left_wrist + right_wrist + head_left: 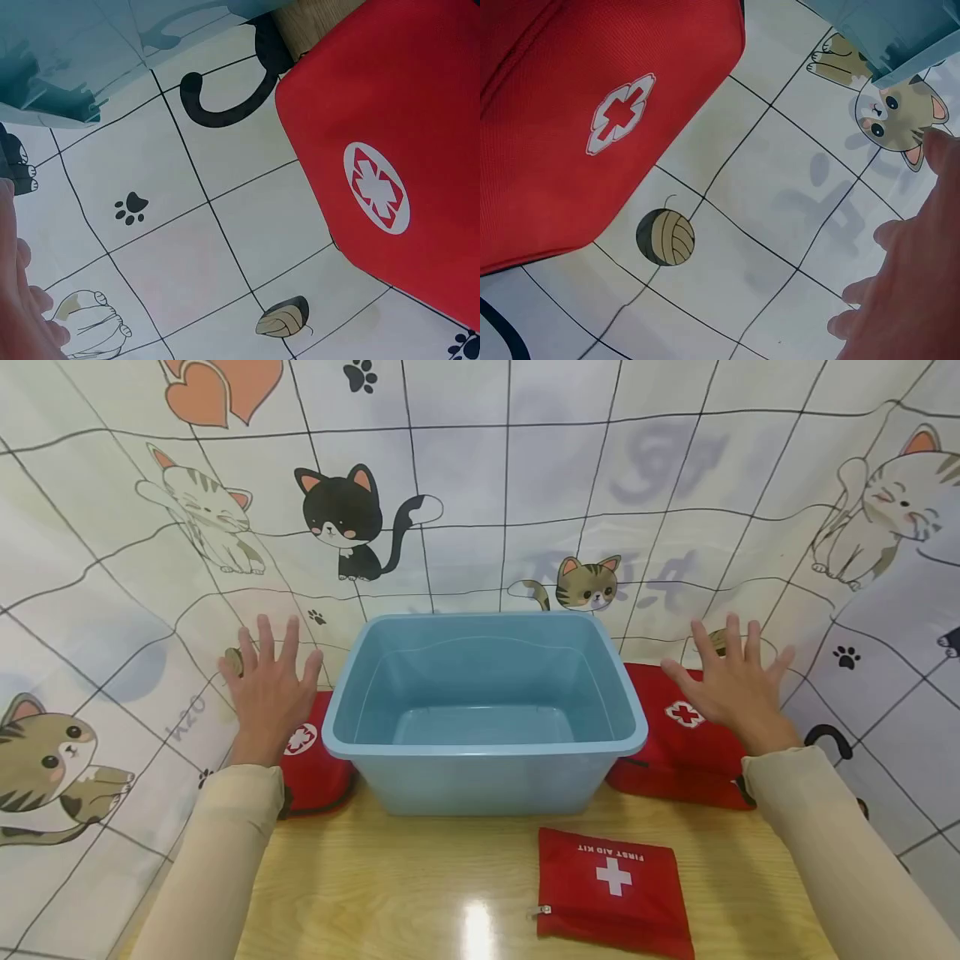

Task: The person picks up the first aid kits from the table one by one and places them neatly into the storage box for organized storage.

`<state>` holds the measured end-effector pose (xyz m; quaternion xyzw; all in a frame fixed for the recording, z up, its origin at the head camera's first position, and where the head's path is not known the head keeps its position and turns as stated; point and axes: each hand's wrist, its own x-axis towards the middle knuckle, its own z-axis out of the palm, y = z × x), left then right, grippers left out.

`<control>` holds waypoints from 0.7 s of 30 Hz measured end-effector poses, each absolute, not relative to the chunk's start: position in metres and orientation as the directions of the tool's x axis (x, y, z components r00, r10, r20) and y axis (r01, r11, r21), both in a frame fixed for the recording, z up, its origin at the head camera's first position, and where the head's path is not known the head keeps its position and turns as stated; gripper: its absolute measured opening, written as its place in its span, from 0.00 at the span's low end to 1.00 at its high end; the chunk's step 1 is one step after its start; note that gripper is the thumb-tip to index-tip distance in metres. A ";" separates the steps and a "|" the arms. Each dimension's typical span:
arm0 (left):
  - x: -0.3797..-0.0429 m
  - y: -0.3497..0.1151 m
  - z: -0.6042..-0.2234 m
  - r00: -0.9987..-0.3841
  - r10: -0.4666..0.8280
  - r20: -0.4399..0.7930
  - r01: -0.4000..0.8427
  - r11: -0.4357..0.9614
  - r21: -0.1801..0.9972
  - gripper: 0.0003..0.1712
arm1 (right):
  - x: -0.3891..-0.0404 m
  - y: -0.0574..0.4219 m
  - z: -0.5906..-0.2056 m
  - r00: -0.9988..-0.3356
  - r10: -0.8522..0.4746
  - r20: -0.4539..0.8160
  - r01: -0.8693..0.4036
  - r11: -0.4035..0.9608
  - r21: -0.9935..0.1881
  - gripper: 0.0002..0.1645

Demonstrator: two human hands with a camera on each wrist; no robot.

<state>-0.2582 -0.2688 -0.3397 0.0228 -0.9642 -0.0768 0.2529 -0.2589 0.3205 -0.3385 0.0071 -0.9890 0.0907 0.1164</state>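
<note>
A pale blue plastic tub stands at the middle of the wooden table, its open top showing a bare inside. My left hand is held up to the left of the tub, fingers spread, above a red first aid bag with a white emblem. On the other side my right hand, fingers also spread, is over a larger red first aid bag. Neither hand holds anything. In front of the tub, toward the right, a flat red first aid pouch with a zip lies on the table.
A white sheet with grid lines and cartoon cats rises behind the table and along both sides. The wooden tabletop shows in front of the tub. Both red bags sit close against the tub's sides.
</note>
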 end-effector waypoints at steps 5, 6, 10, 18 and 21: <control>-0.259 -0.265 -0.339 -0.893 -0.062 0.445 0.030 0.980 0.196 0.39 | -0.257 0.324 -0.343 -0.983 0.023 0.182 -0.018 0.976 -0.218 0.55; -0.259 -0.264 -0.339 -0.901 -0.051 0.432 0.045 0.977 0.208 0.39 | -0.256 0.325 -0.345 -0.985 0.024 0.170 -0.015 0.974 -0.226 0.55; -0.260 -0.261 -0.339 -0.944 0.003 0.331 0.102 0.953 0.284 0.39 | -0.253 0.333 -0.355 -0.992 0.034 0.123 0.002 0.968 -0.251 0.55; -0.261 -0.254 -0.342 -0.992 0.086 0.089 0.119 0.870 0.479 0.41 | -0.241 0.363 -0.376 -0.999 0.044 -0.002 0.043 0.947 -0.318 0.55; -0.260 -0.253 -0.344 -0.993 0.113 0.024 0.108 0.839 0.533 0.41 | -0.235 0.372 -0.385 -0.998 0.044 -0.042 0.055 0.941 -0.334 0.55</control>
